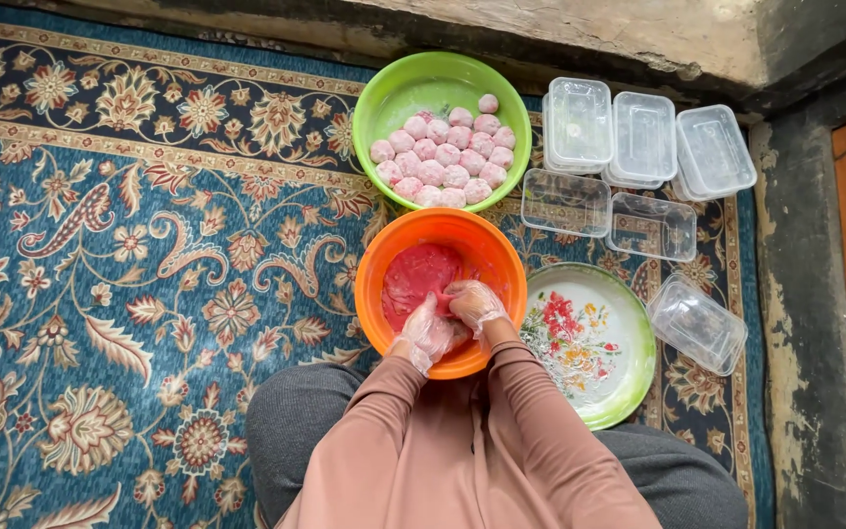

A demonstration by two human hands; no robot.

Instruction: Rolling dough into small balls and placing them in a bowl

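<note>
An orange bowl [490, 253] sits on the carpet right in front of my knees, with a mass of pink dough [413, 274] inside. My left hand [427, 332] and my right hand [473, 303], both in thin clear plastic gloves, are down in the bowl's near side. The fingers of both are curled together around a small piece of the pink dough. Just beyond stands a green bowl [399, 96] holding several pale pink dough balls [447, 157].
A round plate with a flower pattern and green rim [629, 382] lies right of the orange bowl. Several clear plastic containers [638, 137] stand at the back right, one more [697, 323] beside the plate. A blue patterned carpet [149, 264] covers the floor; a wall runs along the far edge.
</note>
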